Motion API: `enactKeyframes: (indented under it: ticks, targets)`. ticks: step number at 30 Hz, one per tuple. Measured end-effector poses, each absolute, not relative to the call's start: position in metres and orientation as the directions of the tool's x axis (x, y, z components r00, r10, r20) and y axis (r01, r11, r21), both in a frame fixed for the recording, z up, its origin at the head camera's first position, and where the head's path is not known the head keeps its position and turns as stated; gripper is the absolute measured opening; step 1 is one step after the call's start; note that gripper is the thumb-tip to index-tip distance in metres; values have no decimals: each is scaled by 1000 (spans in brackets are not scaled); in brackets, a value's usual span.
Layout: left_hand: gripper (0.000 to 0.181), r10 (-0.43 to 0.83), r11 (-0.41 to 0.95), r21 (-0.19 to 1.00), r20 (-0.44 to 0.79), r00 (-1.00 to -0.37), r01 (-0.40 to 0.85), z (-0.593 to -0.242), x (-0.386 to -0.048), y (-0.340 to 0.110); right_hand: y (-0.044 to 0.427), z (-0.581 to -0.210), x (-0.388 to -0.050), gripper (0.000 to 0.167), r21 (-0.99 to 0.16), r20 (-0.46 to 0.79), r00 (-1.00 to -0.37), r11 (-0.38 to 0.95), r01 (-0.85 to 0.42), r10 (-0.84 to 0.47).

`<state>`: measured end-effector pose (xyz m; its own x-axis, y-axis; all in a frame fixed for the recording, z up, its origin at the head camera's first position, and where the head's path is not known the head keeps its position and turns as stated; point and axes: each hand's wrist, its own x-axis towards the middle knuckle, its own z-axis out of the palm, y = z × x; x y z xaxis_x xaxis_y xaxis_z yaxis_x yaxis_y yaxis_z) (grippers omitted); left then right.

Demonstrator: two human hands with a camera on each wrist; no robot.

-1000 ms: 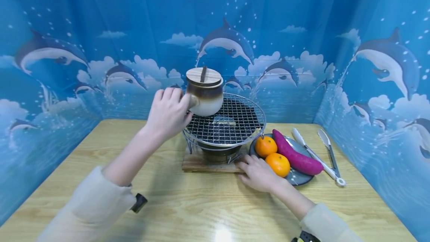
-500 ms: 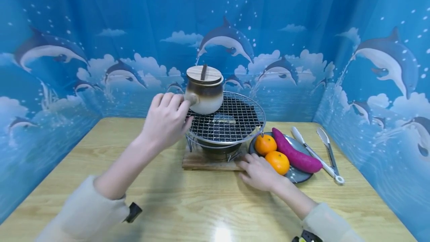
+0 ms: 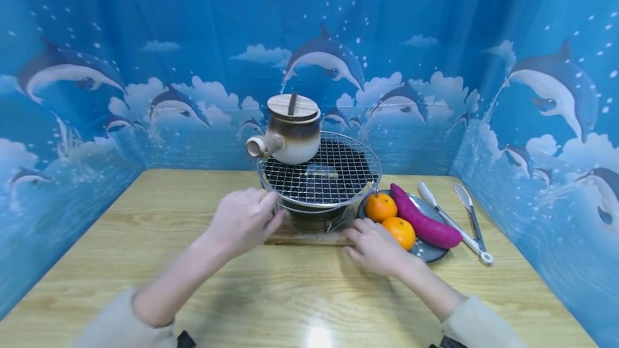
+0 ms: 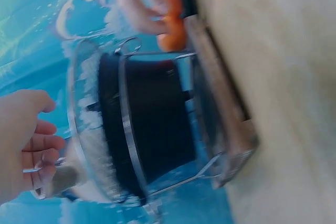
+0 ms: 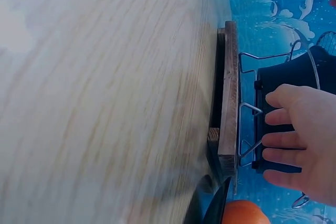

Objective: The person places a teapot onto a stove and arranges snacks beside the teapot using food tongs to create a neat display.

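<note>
A small brown-and-white clay pot [image 3: 297,136] with a wooden lid [image 3: 293,107] stands toward the back left of the round wire grill net [image 3: 329,173]. Its hollow side handle [image 3: 265,145] points left and toward me. My left hand [image 3: 244,219] is in the air in front of the grill's left side, below the handle, holding nothing; its fingers look loosely bent in the left wrist view. My right hand [image 3: 374,246] is low by the right end of the wooden board [image 5: 229,98], beside the dark stove [image 4: 152,114]. Its fingers are extended in the right wrist view; contact with the board is unclear.
Right of the stove, a dark plate [image 3: 427,251] holds two oranges [image 3: 399,232] and a purple sweet potato [image 3: 425,222]. Metal tongs [image 3: 456,224] lie beyond it, close to the right curtain. A blue dolphin curtain [image 3: 309,31] surrounds the wooden table [image 3: 300,294].
My left hand has let go of the pot's handle and moved down toward me. The pot stays on the net with its handle now visible. My right hand has hardly moved.
</note>
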<state>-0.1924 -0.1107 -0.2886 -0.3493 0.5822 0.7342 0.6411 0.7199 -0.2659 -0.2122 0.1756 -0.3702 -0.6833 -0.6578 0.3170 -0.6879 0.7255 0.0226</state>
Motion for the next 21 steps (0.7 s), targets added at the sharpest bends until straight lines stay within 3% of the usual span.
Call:
enactKeyframes:
  ticks: [8,21]
  targets:
    - [26,617,749,-197,556,-557,633,-327,-194,-108,185,-363,-205,26,1,317,-710,749,-663,-629]
    - [32,592,796,-146,389,-706,587,-363,-212,-118,209,-358,-202,25,17,417,-682,755,-656,-602]
